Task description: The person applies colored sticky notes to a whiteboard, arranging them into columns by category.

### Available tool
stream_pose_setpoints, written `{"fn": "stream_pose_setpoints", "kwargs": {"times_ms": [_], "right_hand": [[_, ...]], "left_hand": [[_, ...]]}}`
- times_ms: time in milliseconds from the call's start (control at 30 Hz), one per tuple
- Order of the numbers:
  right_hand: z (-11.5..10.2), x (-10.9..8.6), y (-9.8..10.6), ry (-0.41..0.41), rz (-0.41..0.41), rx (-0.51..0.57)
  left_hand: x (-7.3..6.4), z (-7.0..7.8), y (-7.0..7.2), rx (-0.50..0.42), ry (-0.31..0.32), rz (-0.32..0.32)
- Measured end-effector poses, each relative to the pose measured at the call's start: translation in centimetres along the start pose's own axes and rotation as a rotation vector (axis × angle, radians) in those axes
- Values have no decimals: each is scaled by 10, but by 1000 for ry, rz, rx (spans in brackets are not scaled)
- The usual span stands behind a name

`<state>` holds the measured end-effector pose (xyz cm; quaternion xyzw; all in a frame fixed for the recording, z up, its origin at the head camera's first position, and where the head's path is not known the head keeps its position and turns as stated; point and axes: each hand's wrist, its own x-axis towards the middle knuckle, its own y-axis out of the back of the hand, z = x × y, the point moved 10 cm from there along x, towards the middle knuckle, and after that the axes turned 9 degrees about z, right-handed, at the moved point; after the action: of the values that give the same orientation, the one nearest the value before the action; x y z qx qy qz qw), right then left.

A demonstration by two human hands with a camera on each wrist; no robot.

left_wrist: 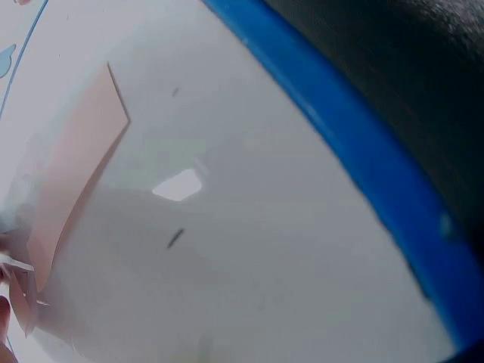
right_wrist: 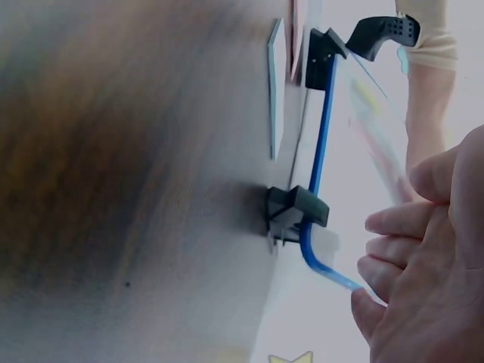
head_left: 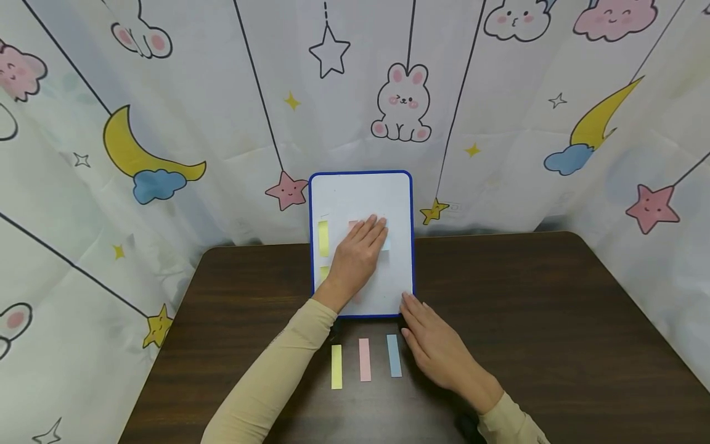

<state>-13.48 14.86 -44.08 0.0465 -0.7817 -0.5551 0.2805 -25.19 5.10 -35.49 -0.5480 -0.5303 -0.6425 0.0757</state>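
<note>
A whiteboard (head_left: 360,191) with a blue frame stands upright on the table. My left hand (head_left: 355,259) lies against its face, fingers straight, partly hiding a pink strip (head_left: 352,225) and a pale blue strip (head_left: 386,245). Two yellow strips are on the board's left side, the upper one (head_left: 323,238) in full sight. In the left wrist view a pink strip (left_wrist: 76,166) bends away from the white surface. My right hand (head_left: 440,342), fingers extended, is at the board's lower right corner; whether it touches the frame I cannot tell.
On the table (head_left: 532,320) before the board lie a yellow strip (head_left: 336,367), a pink strip (head_left: 364,359) and a blue strip (head_left: 394,356). Black feet, one at the near corner (right_wrist: 299,208), hold the board's lower edge. A printed curtain (head_left: 222,111) hangs behind.
</note>
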Motion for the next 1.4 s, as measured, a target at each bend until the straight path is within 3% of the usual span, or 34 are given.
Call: {"fn": "stream_pose_setpoints", "kwargs": {"times_ms": [333,733,967,1400], "right_hand": [[9,2,-9,-21,-27,16],[5,5,-8,10,6,-11],[6,4,-6,3,12,-10],[11,1,-10,-29,-29,-3]], "left_hand": [[0,0,0,4,-10,-9],[-6,2,2,29,-30,12],[-9,5,-2,32,-36,-14],[-12,10,0,26,-39,-8]]}}
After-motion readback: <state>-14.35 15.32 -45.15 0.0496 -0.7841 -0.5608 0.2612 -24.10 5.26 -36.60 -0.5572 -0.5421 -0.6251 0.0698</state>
